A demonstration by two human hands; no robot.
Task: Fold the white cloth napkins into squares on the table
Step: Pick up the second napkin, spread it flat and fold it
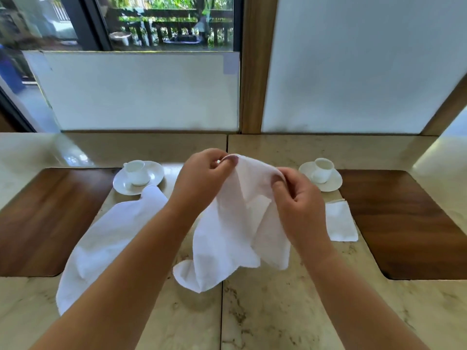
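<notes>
Both bare forearms reach forward and converge, the left hand [202, 170] raised a little higher with thumb and fingers pinched together, the right hand [295, 195] just beside it, fingers curled and pinching too, knuckles toward the camera.

A pale marble table [278, 311] with two dark wood insets, left [45, 223] and right [404, 223]. On the marble lie a loose heap of white cloth [106, 246] at left and a small folded napkin [340, 223] at right. Two white cups on saucers stand toward the back, one left [137, 176], one right [321, 174]. The lowest corner of a hanging napkin [187, 274] touches the marble at centre.
</notes>
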